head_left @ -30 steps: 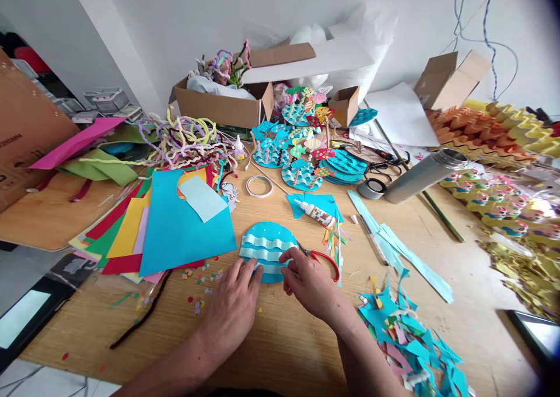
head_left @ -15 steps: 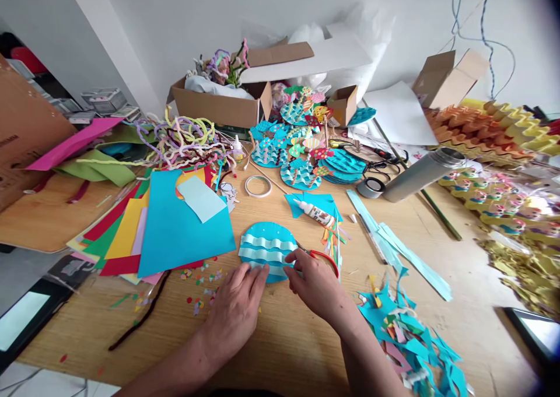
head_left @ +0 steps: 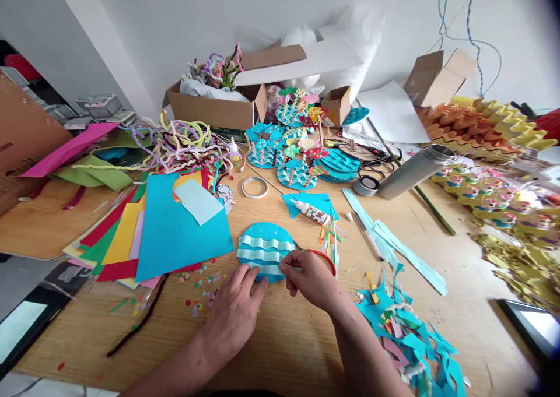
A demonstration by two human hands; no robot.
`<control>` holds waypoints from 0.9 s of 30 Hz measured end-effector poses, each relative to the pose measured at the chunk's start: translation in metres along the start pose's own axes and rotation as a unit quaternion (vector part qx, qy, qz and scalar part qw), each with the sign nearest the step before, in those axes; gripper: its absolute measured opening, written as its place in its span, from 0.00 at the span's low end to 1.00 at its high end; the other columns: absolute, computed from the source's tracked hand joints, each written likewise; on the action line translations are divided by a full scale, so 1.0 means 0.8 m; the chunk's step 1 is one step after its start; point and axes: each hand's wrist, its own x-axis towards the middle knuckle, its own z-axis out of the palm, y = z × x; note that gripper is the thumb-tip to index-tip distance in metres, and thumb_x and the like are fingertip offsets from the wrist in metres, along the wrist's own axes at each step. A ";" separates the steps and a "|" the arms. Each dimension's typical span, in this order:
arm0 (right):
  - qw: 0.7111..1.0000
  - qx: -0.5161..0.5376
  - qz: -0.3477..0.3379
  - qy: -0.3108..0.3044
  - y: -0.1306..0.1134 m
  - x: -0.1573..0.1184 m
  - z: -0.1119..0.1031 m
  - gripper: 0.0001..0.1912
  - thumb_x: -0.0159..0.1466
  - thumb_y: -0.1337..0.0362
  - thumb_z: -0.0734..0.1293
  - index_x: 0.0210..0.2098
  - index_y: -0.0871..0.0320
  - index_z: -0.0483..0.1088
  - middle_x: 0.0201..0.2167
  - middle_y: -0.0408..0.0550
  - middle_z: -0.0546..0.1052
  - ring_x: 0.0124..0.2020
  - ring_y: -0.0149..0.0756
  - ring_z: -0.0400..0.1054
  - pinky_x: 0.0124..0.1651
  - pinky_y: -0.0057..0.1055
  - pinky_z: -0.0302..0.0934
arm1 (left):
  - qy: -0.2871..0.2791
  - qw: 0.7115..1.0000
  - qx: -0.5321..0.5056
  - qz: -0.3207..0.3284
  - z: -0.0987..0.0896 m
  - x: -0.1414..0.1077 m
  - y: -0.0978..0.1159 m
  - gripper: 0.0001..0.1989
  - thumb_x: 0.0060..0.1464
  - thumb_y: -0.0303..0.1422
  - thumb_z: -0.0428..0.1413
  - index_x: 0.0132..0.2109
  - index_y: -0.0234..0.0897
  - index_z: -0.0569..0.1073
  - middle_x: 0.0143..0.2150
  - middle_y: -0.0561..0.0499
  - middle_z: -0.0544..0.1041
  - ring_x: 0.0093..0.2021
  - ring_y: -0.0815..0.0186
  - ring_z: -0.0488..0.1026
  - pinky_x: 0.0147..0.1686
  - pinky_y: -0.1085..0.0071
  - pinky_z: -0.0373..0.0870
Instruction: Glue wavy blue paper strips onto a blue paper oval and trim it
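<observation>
Disc of blue paper (head_left: 265,229) lies flat on the bench (head_left: 301,341); left hand (head_left: 234,301) kinda loose, fingertips resting on it; right hand (head_left: 311,281) pinches the lowest pale strip (head_left: 268,270) by its end. Red-handled scissors (head_left: 334,265) sit just beside.

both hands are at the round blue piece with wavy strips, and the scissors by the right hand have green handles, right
The handle colour is wrong: in the head view, the scissors by the right hand have red handles, not green. The rest holds.

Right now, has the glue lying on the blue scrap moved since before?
No. The glue lies on the same blue scrap, right of the tape, as before.
</observation>
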 end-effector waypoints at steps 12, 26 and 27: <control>0.980 -0.180 0.023 0.077 0.000 0.005 0.011 0.05 0.59 0.66 0.63 0.29 0.56 0.70 0.20 0.42 0.76 0.23 0.32 0.71 0.26 0.24 0.54 | -0.025 1.000 -0.003 -0.007 -0.003 0.003 0.002 0.21 0.55 0.22 0.46 0.55 0.33 0.71 0.51 0.42 0.73 0.51 0.53 0.66 0.49 0.55 0.70; 0.957 -0.268 0.051 0.103 -0.008 0.007 0.021 0.05 0.61 0.65 0.63 0.32 0.56 0.72 0.30 0.49 0.79 0.36 0.42 0.74 0.33 0.29 0.55 | -0.048 0.999 -0.010 -0.012 -0.004 0.001 0.001 0.22 0.56 0.22 0.46 0.56 0.34 0.70 0.51 0.42 0.73 0.53 0.53 0.66 0.50 0.55 0.69; 0.957 -0.267 0.052 0.103 -0.008 0.007 0.021 0.05 0.60 0.65 0.63 0.32 0.56 0.72 0.29 0.49 0.79 0.35 0.42 0.74 0.33 0.30 0.55 | -0.050 0.999 -0.011 -0.011 -0.004 0.001 0.001 0.22 0.56 0.22 0.46 0.56 0.34 0.70 0.51 0.42 0.73 0.53 0.53 0.66 0.50 0.55 0.69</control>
